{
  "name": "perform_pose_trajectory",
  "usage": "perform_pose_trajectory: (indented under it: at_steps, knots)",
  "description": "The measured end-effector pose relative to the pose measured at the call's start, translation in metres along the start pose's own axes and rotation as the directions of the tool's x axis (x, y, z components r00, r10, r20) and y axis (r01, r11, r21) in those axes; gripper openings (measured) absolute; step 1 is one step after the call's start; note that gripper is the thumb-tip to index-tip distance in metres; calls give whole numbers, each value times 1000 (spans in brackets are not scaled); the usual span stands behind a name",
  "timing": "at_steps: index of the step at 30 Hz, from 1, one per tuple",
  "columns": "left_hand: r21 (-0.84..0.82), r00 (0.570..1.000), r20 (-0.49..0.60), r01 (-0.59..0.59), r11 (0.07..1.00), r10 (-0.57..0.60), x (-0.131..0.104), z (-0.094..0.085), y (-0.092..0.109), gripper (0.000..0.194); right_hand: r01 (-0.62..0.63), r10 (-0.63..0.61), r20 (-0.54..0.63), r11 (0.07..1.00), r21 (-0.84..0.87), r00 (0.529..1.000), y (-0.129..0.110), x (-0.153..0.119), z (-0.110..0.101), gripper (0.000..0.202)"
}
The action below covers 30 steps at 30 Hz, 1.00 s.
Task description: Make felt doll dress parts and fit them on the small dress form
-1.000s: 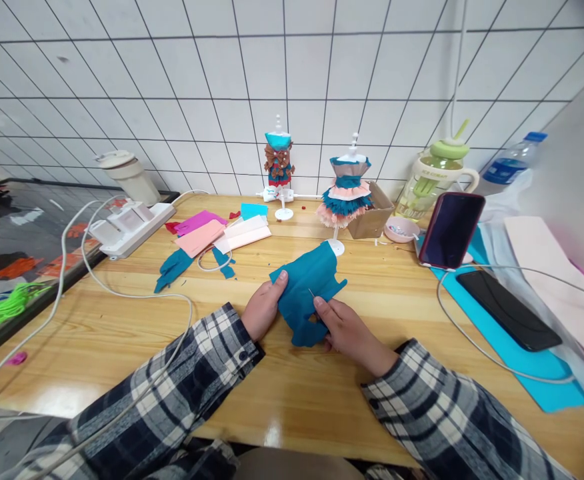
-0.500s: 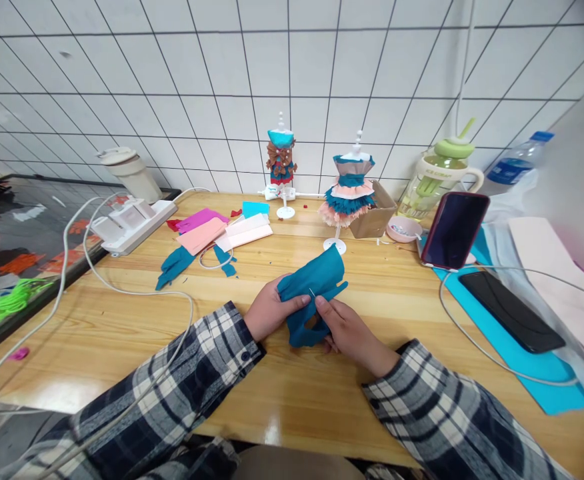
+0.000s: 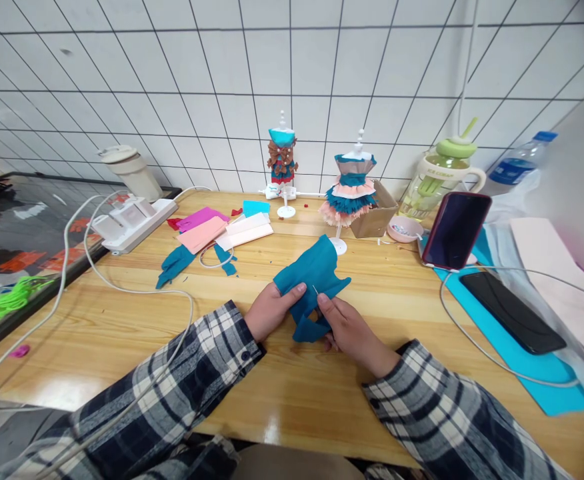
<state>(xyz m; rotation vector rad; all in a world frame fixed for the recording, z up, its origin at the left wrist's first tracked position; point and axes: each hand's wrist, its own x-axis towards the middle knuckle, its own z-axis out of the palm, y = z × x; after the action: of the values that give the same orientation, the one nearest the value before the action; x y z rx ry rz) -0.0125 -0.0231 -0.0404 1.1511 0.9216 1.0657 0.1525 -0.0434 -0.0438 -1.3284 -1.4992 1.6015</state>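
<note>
A piece of teal crepe paper (image 3: 312,267) is pinched in my left hand (image 3: 272,310), with the thumb lying on top. Its right and lower edges are cut unevenly, and a narrow strip loops down at the bottom. My right hand (image 3: 349,327) is closed at the paper's lower right edge. From beside its thumb a thin pale pointed tip (image 3: 315,289) sticks out over the paper; the rest of that tool is hidden by the fingers. Behind the paper stands a white mini dress form (image 3: 355,190) wearing a tiered teal and pink paper dress.
Folded coloured paper (image 3: 205,233) and teal scraps (image 3: 175,265) lie left of centre. A second dress form (image 3: 282,163) stands by the tiled wall. Cables run from a power strip (image 3: 139,227). Phones (image 3: 512,312), a pink dish (image 3: 405,229) and a jug (image 3: 437,177) are on the right.
The teal paper has turned and spread flatter in my hands; its right edge now shows a notch. Both hands have stayed nearly in place.
</note>
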Motion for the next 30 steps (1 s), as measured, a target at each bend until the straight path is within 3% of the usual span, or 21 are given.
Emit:
perform_pose_trajectory:
  at_steps: [5,17,23,30]
  knots:
    - [29,1000,10,-4,1000,4,0,1,3,51,-7,7,-12,1000,-8,1000,2,1,0,54]
    - [-19,999,44,11,1000,-10,0,-1,-2,45,9,-10,-11,999,-34,1000,3,3,-2,53]
    - [28,996,-84,23,999,-20,2,-4,-2,30,26,-26,-2,999,-46,1000,6,2,-1,53]
    - [109,996,-63,67,992,-61,1,-3,1,29,22,-22,0,999,-28,1000,4,0,-1,54]
